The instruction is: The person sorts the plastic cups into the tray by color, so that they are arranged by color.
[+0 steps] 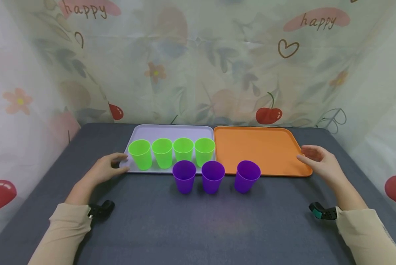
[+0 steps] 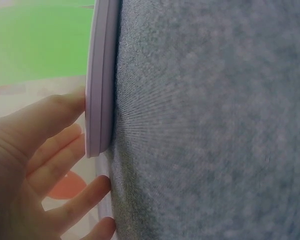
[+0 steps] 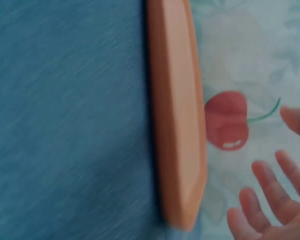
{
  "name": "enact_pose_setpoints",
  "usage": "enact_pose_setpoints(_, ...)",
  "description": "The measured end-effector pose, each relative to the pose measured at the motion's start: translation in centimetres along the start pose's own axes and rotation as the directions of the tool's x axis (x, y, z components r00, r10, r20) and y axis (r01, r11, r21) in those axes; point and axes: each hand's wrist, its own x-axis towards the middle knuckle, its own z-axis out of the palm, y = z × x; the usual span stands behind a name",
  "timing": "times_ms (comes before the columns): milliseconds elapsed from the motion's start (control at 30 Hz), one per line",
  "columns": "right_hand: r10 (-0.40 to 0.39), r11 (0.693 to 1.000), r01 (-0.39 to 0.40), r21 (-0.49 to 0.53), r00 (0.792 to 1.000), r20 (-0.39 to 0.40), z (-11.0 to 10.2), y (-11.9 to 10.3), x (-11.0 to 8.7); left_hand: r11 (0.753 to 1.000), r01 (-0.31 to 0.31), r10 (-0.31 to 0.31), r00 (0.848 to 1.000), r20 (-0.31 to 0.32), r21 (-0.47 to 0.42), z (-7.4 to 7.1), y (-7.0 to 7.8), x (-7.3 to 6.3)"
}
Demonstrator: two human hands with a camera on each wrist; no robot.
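My left hand [image 1: 102, 168] is at the left end of a lavender tray [image 1: 173, 131]. In the left wrist view its thumb touches the tray rim [image 2: 101, 85], with the fairly straight fingers spread near the corner. Several bright green cups [image 1: 162, 152] stand upright in a row on this tray. By the right end of an orange tray [image 1: 255, 149] is my right hand [image 1: 324, 163], fingers relaxed and nothing in them. The right wrist view has those fingers apart from the orange rim [image 3: 177, 110]. Three purple cups [image 1: 212, 176] stand upright before the trays.
Both trays lie side by side at the back of a dark grey table [image 1: 204, 228]. A patterned curtain [image 1: 198, 66] with cherries and flowers hangs behind and along both sides. Each wrist wears a black band [image 1: 101, 209].
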Motion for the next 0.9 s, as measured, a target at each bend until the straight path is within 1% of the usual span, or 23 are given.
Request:
enact_pose_setpoints(100, 0.057, 0.998, -0.057, 0.033, 0.998, 0.004, 0.0, 1.2, -0.3, 1.000, -0.003, 0.003, 1.000, -0.003, -0.001, -0.1, 0.0, 0.0)
enact_pose_setpoints(200, 0.094, 0.994, -0.095, 0.048, 0.995, 0.025, 0.0, 2.1, -0.4, 1.000, -0.001, 0.001, 1.000, 0.002, -0.002, -0.1, -0.1, -0.1)
enact_pose_setpoints(400, 0.123, 0.991, -0.128, 0.047, 0.989, 0.083, 0.0, 3.4, -0.3, 1.000, 0.001, -0.001, 1.000, 0.005, 0.000, 0.0, -0.2, 0.0)
enact_pose_setpoints(533, 0.120, 0.992, -0.124, 0.031, 0.987, 0.103, 0.3, 3.8, -0.3, 1.000, -0.004, 0.004, 1.000, 0.001, -0.002, 0.0, -0.2, 0.0)
enact_pose_setpoints(733, 0.100, 0.995, -0.098, -0.023, 0.989, 0.106, 0.5, 4.1, -0.3, 1.000, -0.002, 0.002, 1.000, 0.005, 0.002, 0.0, 0.1, 0.0)
enact_pose_setpoints(900, 0.081, 0.995, -0.075, -0.069, 0.991, 0.105, 0.7, 4.1, -0.2, 1.000, -0.009, 0.010, 1.000, -0.015, 0.014, 0.0, 0.0, 0.0)
